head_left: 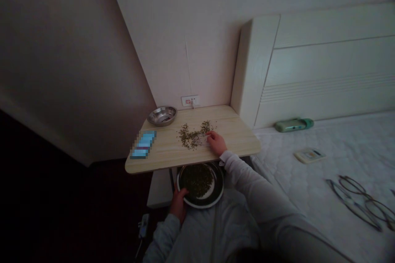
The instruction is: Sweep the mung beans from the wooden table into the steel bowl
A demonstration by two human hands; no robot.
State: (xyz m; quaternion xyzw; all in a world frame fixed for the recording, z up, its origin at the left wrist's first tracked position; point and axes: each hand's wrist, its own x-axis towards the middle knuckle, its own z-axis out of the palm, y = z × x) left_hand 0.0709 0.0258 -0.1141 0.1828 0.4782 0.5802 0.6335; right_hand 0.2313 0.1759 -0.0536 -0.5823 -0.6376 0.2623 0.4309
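Note:
My left hand (179,204) grips the left rim of a round metal dish (217,197), thumb over the edge. The dish sits at my lap, just under the table's front edge, with a heap of small green beans (197,178) in it, like mung beans. On the wooden tabletop (228,117) more green beans (189,136) lie scattered. My right hand (217,143) reaches in at their right side with its fingers drawn together. A pale, see-through patch shows by its fingertips; what it is cannot be made out.
A shallow steel bowl (162,116) stands at the table's back left, with a blurred blue packet-like thing (143,144) in front. A wall socket (190,100) is behind. The bed (274,152) at right bears a green bottle-like object (293,125), a pale device (309,155) and glasses (354,203).

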